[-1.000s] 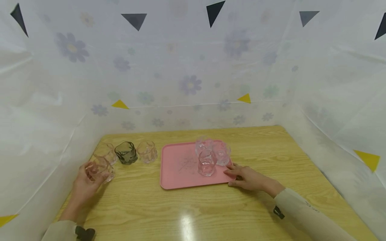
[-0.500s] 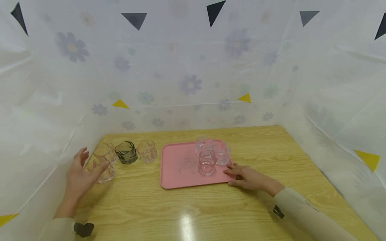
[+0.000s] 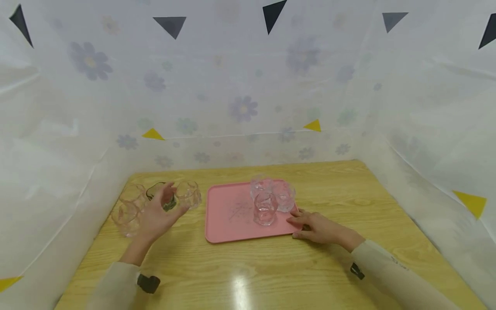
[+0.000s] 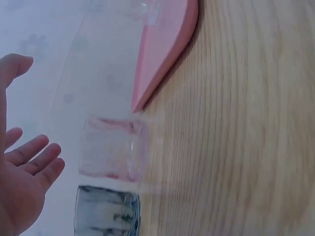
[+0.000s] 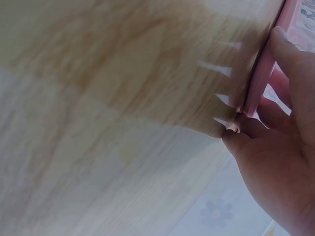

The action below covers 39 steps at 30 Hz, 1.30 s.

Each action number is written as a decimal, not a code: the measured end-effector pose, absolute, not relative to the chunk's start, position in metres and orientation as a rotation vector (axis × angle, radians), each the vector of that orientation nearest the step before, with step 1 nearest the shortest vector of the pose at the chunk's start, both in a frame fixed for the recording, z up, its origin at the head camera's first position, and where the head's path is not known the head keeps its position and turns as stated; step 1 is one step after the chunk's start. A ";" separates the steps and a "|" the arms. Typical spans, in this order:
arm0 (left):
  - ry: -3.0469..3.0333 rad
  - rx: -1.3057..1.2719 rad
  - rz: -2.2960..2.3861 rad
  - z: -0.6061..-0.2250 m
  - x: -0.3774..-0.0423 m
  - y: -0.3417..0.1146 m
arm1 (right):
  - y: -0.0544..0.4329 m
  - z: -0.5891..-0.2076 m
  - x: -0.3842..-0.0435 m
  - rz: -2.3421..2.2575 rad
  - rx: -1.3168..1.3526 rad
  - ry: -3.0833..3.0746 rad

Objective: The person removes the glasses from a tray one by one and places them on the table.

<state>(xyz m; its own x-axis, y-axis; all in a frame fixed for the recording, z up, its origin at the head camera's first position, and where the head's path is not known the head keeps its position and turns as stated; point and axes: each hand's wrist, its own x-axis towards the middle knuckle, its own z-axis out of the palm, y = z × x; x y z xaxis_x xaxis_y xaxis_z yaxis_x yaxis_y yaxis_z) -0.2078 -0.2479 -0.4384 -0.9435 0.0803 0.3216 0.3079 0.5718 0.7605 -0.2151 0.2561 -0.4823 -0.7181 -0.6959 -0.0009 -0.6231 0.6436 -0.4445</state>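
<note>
Head view: a person's left hand [image 3: 156,218] hangs over a row of glasses at the left of a wood-grain table [image 3: 240,262], its fingers and thumb spread wide and its grasp on nothing. Behind it, partly hidden, stands a smoky dark glass [image 4: 106,212]; just beside that, toward the tray, is a faintly pink glass [image 3: 190,193], with the thumb overlapping its lower edge from this angle. The left wrist camera shows the palm bare and a gap between the fingers and both glasses. Two clear glasses, one at the back [image 3: 131,194] and one nearer the person [image 3: 125,217], stand on the far left. At the table's middle, the right hand [image 3: 319,229] grips the near right corner of a pink tray [image 3: 221,215], fingers bent over the rim and thumb against the near edge. Three clear glasses stand upright in a cluster on the tray's right half: one at the back [image 3: 260,185], one to the right [image 3: 285,198] and one in front [image 3: 265,211]. White flowered sheeting [image 3: 244,77] encloses the table.
</note>
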 end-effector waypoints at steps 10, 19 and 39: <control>-2.597 -0.582 -1.477 -0.449 -0.226 -0.172 | 0.257 -0.484 -0.215 -0.640 -1.052 2.683; -2.627 -0.657 -1.549 -0.464 -0.232 -0.119 | 0.257 -0.485 -0.215 -0.657 -1.069 2.684; -2.693 -0.716 -1.590 -0.482 -0.243 -0.056 | 0.258 -0.486 -0.217 -0.662 -1.030 2.677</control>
